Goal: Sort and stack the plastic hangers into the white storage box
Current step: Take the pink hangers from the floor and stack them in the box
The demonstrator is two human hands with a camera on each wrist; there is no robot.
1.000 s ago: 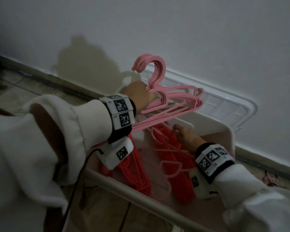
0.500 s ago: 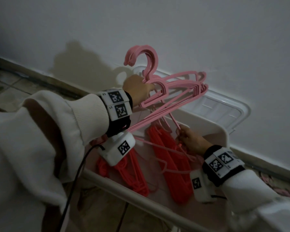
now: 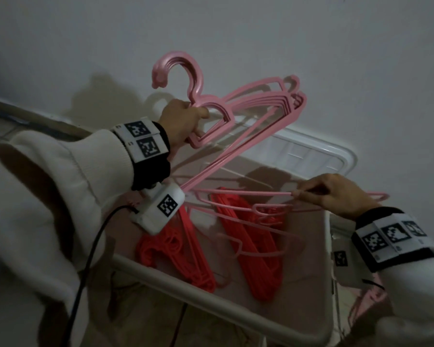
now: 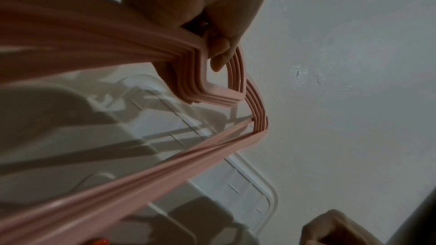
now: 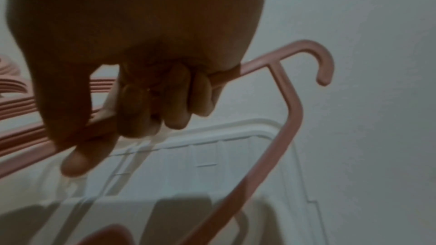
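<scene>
Nearest, the near rim of the white storage box (image 3: 211, 300), with two piles of red hangers (image 3: 251, 246) lying side by side on its floor and a few loose pale pink hangers (image 3: 258, 244) draped across them.

Just above the box at the right, the right hand (image 3: 341, 196), fingers curled around the shoulder of a single pink hanger (image 3: 248, 195) held roughly level; hook end visible past the knuckles in the right wrist view.

Higher and farther back, the left hand (image 3: 183, 122), grip closed around the necks of a pink hanger bundle (image 3: 256, 106), hooks nested and pointing up, shoulders fanned toward the wall (image 3: 311, 46). Behind the box, a clear lid (image 3: 336, 156) leaning against the wall.

Step in hand, by the look of it: gathering pink hangers one at a time into the bundle, sorted by colour. Next move probably calls for swinging the single hanger up, turning its hook the same way as the others, and sliding it into the left grip without catching the loose ones below.
</scene>
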